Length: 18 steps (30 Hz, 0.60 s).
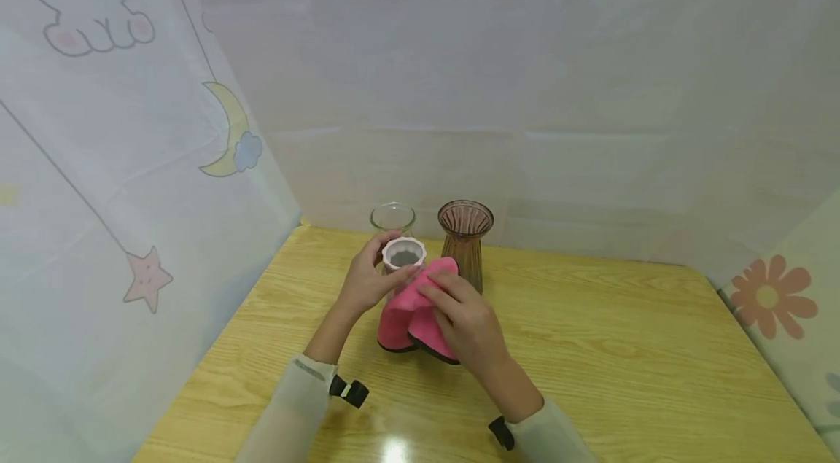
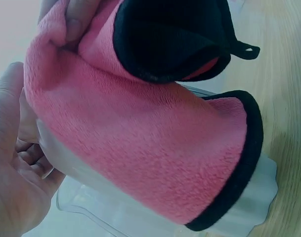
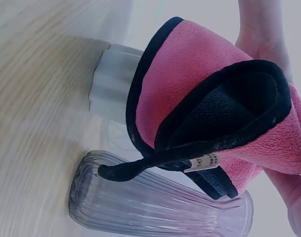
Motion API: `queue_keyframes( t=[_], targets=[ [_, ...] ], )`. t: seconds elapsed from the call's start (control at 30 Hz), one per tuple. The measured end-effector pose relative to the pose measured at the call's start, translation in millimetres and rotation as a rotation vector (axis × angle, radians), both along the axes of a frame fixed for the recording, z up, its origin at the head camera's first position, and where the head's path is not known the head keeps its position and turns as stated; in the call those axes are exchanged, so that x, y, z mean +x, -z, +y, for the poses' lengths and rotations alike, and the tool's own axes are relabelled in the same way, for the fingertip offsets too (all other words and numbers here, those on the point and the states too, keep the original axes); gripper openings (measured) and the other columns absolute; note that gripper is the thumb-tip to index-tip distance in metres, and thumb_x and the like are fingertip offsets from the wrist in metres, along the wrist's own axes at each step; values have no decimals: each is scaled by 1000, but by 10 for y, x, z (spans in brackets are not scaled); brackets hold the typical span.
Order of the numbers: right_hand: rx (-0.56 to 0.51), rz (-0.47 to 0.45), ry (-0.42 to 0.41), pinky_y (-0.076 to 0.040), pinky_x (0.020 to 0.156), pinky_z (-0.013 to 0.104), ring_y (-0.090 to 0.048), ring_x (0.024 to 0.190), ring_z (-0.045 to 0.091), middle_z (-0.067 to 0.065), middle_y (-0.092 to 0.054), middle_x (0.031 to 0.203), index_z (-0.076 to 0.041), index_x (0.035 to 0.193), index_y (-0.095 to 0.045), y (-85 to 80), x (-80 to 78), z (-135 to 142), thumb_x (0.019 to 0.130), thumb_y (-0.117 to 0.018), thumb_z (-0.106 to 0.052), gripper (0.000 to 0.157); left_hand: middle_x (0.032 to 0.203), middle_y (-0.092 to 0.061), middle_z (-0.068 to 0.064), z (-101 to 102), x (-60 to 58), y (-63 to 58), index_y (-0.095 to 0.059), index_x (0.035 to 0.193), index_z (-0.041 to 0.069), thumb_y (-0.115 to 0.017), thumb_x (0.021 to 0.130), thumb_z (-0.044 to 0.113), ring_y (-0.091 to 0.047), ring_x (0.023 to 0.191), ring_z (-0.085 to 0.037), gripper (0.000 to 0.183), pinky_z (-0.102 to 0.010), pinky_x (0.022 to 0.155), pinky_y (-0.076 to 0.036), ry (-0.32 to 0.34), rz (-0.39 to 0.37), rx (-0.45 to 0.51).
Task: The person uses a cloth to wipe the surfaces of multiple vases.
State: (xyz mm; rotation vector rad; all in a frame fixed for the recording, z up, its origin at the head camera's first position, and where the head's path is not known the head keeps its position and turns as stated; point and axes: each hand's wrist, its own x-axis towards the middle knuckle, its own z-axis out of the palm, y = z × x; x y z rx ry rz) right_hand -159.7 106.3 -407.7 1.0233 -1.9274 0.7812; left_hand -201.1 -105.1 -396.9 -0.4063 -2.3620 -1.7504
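A white vase with a scalloped rim point(image 1: 403, 253) stands on the table, my left hand point(image 1: 364, 279) gripping it near the top with fingers behind and thumb in front. Against its right side, my right hand point(image 1: 469, 318) pinches a pink cloth with black edging point(image 1: 402, 321). The cloth point(image 2: 140, 133) drapes over much of the vase's side in the left wrist view, hiding it; the scalloped base point(image 2: 263, 195) shows below. A dark underside and a small loop appear in the right wrist view, where the cloth point(image 3: 190, 64) hangs before the vase point(image 3: 113, 81).
Close behind the white vase is a clear glass vase point(image 1: 392, 209), partly hidden. A ribbed purple-brown glass vase point(image 1: 464, 233) stands to the right, near my right fingers. The wooden table point(image 1: 617, 346) meets a pale printed curtain point(image 1: 558, 179) at the back and sides.
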Motion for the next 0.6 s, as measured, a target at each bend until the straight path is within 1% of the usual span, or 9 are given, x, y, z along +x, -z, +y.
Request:
queue_keyframes(
  t=[0.1,0.2,0.33,0.4,0.47,0.6],
  targets=[
    [-6,11,-3,-58,89,37,-70,104,29,13,-72,113,-5,107,-78,7,-34,-37,77,-76,11,34,127,-63,-12,-17,-14,1,-51,144,5,-82,84,23,-60,117,-30,70,-52,98,-46,8,-11,-4],
    [-13,21,-3,-58,89,37,-70,104,29,13,-72,112,-4,106,-79,36,-59,-65,74,-77,13,36,127,-63,-12,-26,-21,3,-52,144,6,-83,84,21,-59,118,-30,69,-54,103,-44,19,-14,-8],
    [-8,-14,11,-57,90,38,-70,107,29,13,-72,114,-5,107,-79,65,-64,-81,77,-78,11,34,129,-63,-13,-27,-19,-13,-51,144,5,-82,85,21,-59,119,-31,68,-55,109,-40,31,-4,-20],
    [-2,-30,22,-57,91,38,-69,108,29,13,-72,114,-5,107,-79,78,-60,-81,78,-78,10,33,129,-62,-13,-23,-16,-21,-51,144,5,-82,85,22,-59,119,-31,69,-56,109,-41,31,-5,-24],
    [5,-27,30,-57,90,37,-70,106,29,13,-72,114,-5,106,-79,101,-61,-82,77,-79,10,33,129,-62,-13,-18,-6,-31,-50,145,5,-82,85,22,-59,119,-31,71,-55,107,-42,31,-15,-18],
    [31,-19,49,-58,88,37,-70,103,29,13,-72,112,-6,105,-79,162,-51,-81,76,-82,8,33,131,-60,-14,-7,4,-36,-49,146,7,-81,85,21,-58,119,-31,71,-50,103,-46,31,-35,15]
  ],
)
